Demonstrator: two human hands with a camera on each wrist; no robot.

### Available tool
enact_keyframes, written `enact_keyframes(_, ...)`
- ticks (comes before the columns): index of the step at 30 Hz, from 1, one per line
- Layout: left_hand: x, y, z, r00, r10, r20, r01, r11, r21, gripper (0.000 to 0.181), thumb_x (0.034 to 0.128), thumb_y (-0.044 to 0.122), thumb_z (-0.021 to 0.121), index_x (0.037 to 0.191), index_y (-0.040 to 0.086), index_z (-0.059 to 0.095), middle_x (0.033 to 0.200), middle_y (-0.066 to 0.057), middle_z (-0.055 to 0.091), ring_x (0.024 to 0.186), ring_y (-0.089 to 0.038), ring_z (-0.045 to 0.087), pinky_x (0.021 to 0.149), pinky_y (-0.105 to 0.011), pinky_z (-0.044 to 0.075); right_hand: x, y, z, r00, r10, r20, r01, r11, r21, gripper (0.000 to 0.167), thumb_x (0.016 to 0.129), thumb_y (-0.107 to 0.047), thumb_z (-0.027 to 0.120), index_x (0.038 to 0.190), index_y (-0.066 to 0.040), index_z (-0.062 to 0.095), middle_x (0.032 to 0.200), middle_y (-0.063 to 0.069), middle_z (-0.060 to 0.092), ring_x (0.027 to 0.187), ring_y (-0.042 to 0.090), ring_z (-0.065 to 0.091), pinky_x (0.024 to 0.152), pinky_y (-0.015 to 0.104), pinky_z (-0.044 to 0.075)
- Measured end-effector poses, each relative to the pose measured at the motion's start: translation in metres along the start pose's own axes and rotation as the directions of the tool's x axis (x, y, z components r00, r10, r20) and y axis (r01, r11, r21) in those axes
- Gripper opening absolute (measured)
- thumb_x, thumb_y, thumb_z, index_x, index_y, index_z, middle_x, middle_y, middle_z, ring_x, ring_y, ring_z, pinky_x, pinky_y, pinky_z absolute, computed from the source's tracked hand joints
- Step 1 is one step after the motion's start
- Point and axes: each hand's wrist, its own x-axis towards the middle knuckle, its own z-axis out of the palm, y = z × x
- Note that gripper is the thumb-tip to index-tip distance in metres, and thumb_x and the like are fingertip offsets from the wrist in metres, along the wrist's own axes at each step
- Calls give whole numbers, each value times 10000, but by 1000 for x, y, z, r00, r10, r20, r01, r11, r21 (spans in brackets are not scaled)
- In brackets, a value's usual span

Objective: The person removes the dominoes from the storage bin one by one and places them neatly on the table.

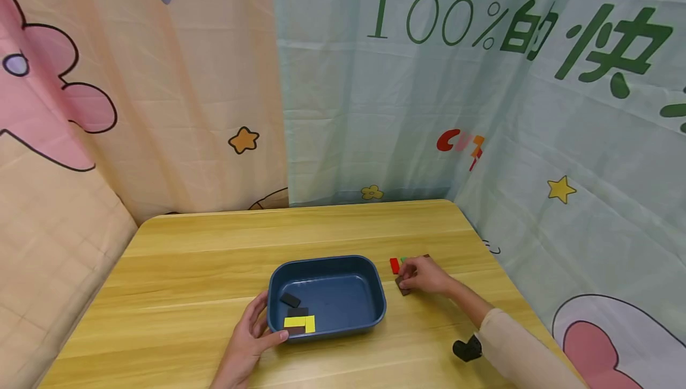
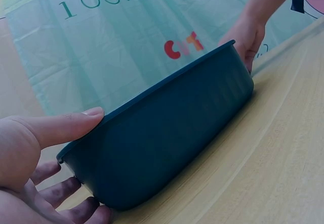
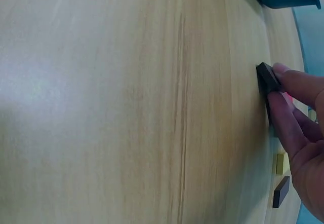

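A dark blue rectangular bin (image 1: 343, 299) stands on the table. My left hand (image 1: 248, 335) grips its near left corner, the thumb on the rim and the fingers against the outer side. Inside, at the bin's left, lie yellow blocks (image 1: 295, 321) and several dark ones (image 1: 290, 299). To the right of the bin, my right hand (image 1: 427, 276) pinches a dark brown block (image 3: 267, 77) between thumb and fingers, low over the tabletop. Close by lie a red block (image 1: 394, 265) and a green block (image 1: 404, 260), partly hidden by that hand.
In the right wrist view, a yellow block (image 3: 280, 164) and another dark block (image 3: 281, 191) lie beyond the right hand. A black strap (image 1: 467, 349) shows beside the right sleeve. Printed curtains (image 1: 343, 109) hang behind the wooden table (image 1: 187, 282).
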Motion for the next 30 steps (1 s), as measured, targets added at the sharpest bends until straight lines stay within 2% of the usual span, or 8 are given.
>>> enact_keyframes(6,1,0,0,1000,0,3,0,1000,-3,947,818,-38,853,1592,87,322,1628,-209,322,1425,-413,415,1101,-464,446,0,1,2,1000,15,-21,-17,996,-90,161,856,-104,855,910,-56,712,813,-52,660,749,101,609,672,252,542)
enact_keyframes(15,-1,1,-1,1000,-3,9,3,1000,-4,923,835,-38,838,1590,89,325,1629,-200,324,1423,-395,420,1081,-404,470,2,-9,-5,1000,24,0,-23,996,-87,116,887,-108,823,906,-80,711,803,-49,647,737,125,594,661,272,541)
enact_keyframes(20,0,2,-2,1000,1,7,-1,1000,10,935,834,-31,843,1594,87,312,1632,-208,314,1428,-413,410,1112,-470,427,10,-17,-15,1000,-7,28,11,993,-116,130,881,-130,829,893,-106,702,807,-68,641,744,110,588,674,269,535)
enact_keyframes(25,1,0,-3,1000,-9,8,9,1000,17,950,831,-12,854,1600,98,308,1636,-216,304,1438,-427,391,1126,-512,400,16,-26,-23,995,-75,71,83,991,-108,143,872,-98,827,920,-47,703,823,-65,651,757,115,604,682,277,541)
enact_keyframes(30,1,-2,-2,1000,-12,7,12,1000,11,948,829,-17,854,1599,101,314,1637,-213,303,1439,-423,391,1122,-503,408,24,-36,-28,990,-88,106,99,990,-102,136,878,-79,817,954,-28,717,843,-68,668,791,116,623,707,279,544)
